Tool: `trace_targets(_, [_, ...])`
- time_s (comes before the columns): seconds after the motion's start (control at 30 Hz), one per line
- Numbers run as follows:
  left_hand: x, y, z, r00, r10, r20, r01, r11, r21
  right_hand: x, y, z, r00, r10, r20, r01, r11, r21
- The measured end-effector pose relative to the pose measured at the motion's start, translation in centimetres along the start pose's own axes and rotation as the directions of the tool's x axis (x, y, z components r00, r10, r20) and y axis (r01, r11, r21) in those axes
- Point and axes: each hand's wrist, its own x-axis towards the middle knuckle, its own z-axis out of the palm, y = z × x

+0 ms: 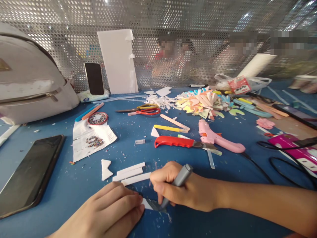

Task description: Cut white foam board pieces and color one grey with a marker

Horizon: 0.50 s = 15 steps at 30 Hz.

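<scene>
My right hand is closed round a grey marker, tilted with its lower end down on a small white piece. Dark grey colouring covers the right part of that piece. From the left, the bent fingers of my left hand press the piece against the blue table and hide part of it. Just beyond my hands lie several white strips and a notched white foam-like scrap. Farther off are a red-handled knife and a pink glue gun.
A phone lies at left near a grey backpack. Beads rest on white paper. Scissors and a heap of coloured scraps lie toward the perforated metal screen. Black cables run right, beside a magenta power strip.
</scene>
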Motion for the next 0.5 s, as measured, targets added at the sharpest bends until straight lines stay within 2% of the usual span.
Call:
trace_targets(0.1, [0.07, 0.04, -0.05, 1.0, 0.012, -0.004, -0.012, 1.0, 0.027, 0.02, -0.02, 0.02, 0.999, 0.004, -0.034, -0.004, 1.0, 0.0])
trace_targets(0.5, [0.11, 0.1, -0.1, 1.0, 0.019, 0.001, -0.019, 0.999, 0.041, 0.02, -0.15, -0.07, 1.0, 0.008, -0.026, -0.007, 1.0, 0.021])
